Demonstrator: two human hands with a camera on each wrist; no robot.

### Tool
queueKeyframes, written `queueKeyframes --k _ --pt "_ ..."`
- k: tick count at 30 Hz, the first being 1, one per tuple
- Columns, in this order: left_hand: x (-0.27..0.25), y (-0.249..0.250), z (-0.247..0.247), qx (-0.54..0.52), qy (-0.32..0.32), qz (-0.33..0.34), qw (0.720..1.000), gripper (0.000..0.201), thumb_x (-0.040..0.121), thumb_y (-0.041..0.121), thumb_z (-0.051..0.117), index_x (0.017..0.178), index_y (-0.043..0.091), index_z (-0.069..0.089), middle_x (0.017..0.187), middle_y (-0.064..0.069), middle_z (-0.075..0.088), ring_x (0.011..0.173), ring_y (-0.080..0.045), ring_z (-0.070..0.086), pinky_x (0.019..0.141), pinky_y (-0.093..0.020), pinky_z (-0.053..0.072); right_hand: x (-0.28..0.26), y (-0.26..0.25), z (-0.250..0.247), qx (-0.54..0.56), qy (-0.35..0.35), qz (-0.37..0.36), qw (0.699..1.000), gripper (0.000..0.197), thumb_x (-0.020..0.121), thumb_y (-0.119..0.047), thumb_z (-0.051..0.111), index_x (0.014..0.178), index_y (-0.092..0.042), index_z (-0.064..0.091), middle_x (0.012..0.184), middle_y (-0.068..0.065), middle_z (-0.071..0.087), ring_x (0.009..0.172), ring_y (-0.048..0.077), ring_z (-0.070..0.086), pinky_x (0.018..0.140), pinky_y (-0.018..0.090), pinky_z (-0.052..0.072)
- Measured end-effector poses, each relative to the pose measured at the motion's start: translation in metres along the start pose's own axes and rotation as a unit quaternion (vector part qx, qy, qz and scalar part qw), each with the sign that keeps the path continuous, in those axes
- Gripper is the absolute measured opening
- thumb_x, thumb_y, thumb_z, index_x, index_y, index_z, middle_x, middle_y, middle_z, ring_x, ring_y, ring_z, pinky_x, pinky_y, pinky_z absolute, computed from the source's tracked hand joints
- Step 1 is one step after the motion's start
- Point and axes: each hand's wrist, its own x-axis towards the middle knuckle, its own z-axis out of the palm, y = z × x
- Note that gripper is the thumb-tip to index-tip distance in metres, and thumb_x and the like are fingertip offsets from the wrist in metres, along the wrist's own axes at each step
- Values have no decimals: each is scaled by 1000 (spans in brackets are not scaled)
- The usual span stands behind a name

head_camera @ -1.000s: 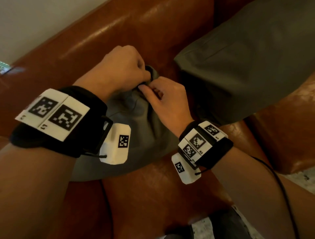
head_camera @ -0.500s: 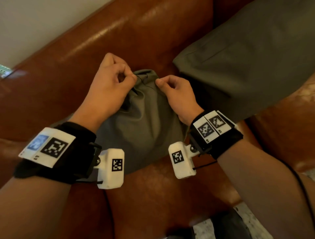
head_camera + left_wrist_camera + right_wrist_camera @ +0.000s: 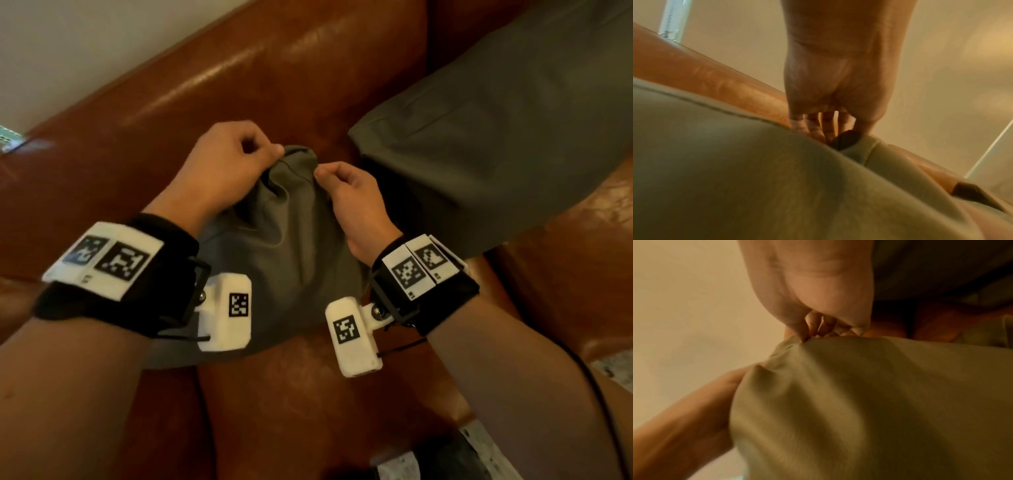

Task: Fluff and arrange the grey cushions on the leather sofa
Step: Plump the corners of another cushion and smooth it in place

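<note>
Setting: Brown leather sofa (image 3: 291, 68) with a glossy backrest, set against a pale wall; its seat fills the lower part of the head view.
Thing in hand: small grey fabric cushion (image 3: 287, 260), soft and creased, standing on the seat and leaning toward the backrest, its top corner bunched into a peak.
Left hand: the person's left hand (image 3: 222, 161) is curled into a fist, thumb and fingers pinching the left side of that peak; the left wrist view shows fingertips tucked into the fabric at the seam.
Right hand: the right hand (image 3: 352, 192) pinches the right side of the same peak between thumb and forefinger, the other fingers folded under.
Key relation: both grips sit close together at the cushion's upper end, so its bulk hangs below and toward the person; the long axis runs from the pinched peak down to the seat. Neither hand is clearly nearer.
Second cushion: larger grey fabric cushion (image 3: 496, 137), lying slantwise against the backrest to the right, just beside the right hand but not touched.
Containers: none in view.
Judgement: the corner looks ready to be pulled apart and squared; too sharp a tug could drag the cushion off its lean.
</note>
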Motion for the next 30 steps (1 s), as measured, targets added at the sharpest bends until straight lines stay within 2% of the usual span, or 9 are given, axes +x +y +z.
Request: queueKeyframes --k 3,6,9,12,15,18,24,27,30 --pt "6 6 5 -22 -49 -30 998 25 96 32 58 87 10 68 81 2 64 71 -11 57 60 -21 41 -5 -17 -2 -95 70 -90 989 33 86 -49 67 91 -17 63 87 -1 66 82 12 62 75 29 53" --pt "5 5 8 -139 -74 -101 982 28 97 29 57 76 11 64 74 -12 60 67 -22 54 64 -32 47 -8 -33 0 -284 28 -136 949 39 78 -56 71 74 -19 60 66 -7 59 62 8 57 55 24 43" --pt "7 2 8 -233 -80 -175 953 28 96 26 59 70 14 64 70 -7 65 66 -21 62 72 -35 52 -4 -34 -2 -341 -25 -126 931 17 86 -33 70 75 -21 64 67 -11 60 62 2 56 57 19 40" --pt "14 -1 6 -281 -83 -229 928 16 93 24 62 87 12 70 84 -7 72 84 -24 69 82 -38 55 -9 -30 -5 -268 -19 -103 958 35 87 -49 65 79 -15 68 69 -3 66 62 5 59 58 21 46" --pt "16 -3 8 -327 -104 -268 900 18 92 22 63 99 8 70 102 -9 72 99 -25 68 89 -41 55 -5 -31 2 -247 -21 -26 968 66 79 -66 62 83 0 72 77 12 73 69 19 67 70 37 55" --pt "16 -7 9 -360 -123 -296 876 22 92 24 63 106 7 67 113 -10 68 107 -26 65 95 -42 53 3 -29 4 -232 -62 25 970 43 85 -45 68 82 -3 74 74 10 72 65 18 65 82 42 56" --pt "18 -13 4 -396 -142 -335 843 19 94 24 59 104 9 66 94 -7 73 84 -17 72 69 -32 56 -8 -19 -3 -133 -74 -10 988 17 91 -20 65 81 -8 71 75 2 66 67 4 57 76 27 50" --pt "19 -10 7 -375 -129 -313 863 17 95 24 59 100 10 66 96 -5 73 83 -17 71 68 -31 56 -13 -16 -7 -61 -89 -12 994 12 93 -16 63 89 -6 70 77 -1 64 68 0 56 75 18 50" --pt "16 -8 8 -301 -27 -115 946 6 95 22 59 89 21 62 88 5 63 83 -8 60 79 -27 49 -13 -18 -10 -5 -103 -1 995 7 95 -12 59 93 -11 66 80 -2 62 67 -3 54 62 8 45"
